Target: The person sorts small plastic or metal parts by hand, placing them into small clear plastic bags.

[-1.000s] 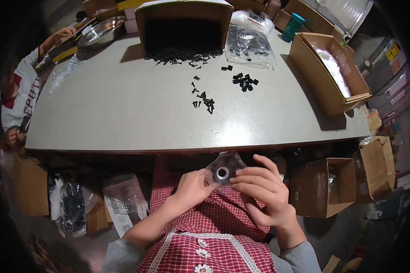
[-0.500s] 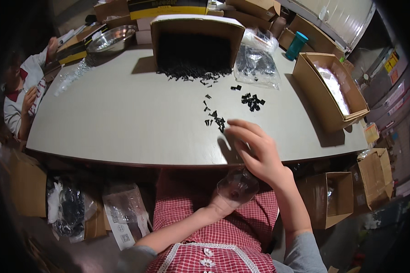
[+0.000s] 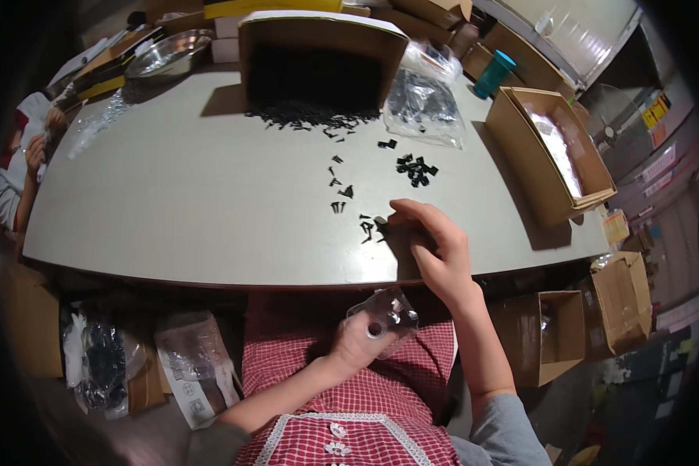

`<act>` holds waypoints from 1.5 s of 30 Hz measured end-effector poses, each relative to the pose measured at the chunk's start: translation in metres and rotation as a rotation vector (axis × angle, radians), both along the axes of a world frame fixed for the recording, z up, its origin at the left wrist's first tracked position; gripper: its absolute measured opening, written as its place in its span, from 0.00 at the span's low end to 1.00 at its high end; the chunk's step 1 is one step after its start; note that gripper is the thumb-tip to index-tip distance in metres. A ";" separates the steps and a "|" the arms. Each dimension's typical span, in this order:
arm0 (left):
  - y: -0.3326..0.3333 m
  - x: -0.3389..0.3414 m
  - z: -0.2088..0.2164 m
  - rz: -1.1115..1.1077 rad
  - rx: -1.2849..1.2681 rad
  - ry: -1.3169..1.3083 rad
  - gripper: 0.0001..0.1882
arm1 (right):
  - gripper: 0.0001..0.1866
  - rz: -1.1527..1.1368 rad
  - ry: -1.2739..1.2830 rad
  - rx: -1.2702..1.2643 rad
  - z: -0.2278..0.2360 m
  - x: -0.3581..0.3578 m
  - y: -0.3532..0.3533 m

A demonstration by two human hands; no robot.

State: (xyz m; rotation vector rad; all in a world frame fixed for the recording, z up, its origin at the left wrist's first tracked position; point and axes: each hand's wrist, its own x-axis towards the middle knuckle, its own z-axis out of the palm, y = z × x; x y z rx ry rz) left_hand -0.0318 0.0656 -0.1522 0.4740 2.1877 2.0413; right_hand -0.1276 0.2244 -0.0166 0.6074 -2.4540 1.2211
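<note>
My left hand (image 3: 353,342) is closed on a clear plastic bag (image 3: 402,307) above my lap, just below the table's front edge. A small round hole or ring shows in the bag. Over the front of the table, my right hand (image 3: 446,252) has curved fingers with a gap between thumb and forefinger. Its fingertips are beside a few small black screws (image 3: 366,229); whether they touch is hard to see. More black screws (image 3: 338,207) lie scattered farther back. A cluster of small black square-ish pieces (image 3: 417,171) sits beyond my right hand.
A tipped cardboard box (image 3: 392,35) spills black screws at the back. Beside it are a plastic bag of dark parts (image 3: 427,113) and a teal cup (image 3: 495,74). Another cardboard box (image 3: 520,155) stands right. A metal bowl (image 3: 167,58) and a co-worker's hands (image 3: 36,151) are left.
My right hand has swept nearer the front edge, and some screws now lie closer to me. The bag in my left hand has turned. The whole view has shifted slightly.
</note>
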 end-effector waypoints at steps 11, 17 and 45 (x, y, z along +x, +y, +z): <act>-0.002 -0.002 0.019 -0.018 -0.044 -0.071 0.37 | 0.30 0.056 0.070 0.021 -0.002 0.002 -0.002; -0.001 0.001 0.012 -0.006 -0.059 -0.050 0.37 | 0.22 -0.040 0.161 0.084 -0.002 0.001 -0.011; 0.001 0.004 0.006 0.023 -0.018 -0.043 0.23 | 0.11 -0.037 0.124 0.212 0.007 0.006 0.009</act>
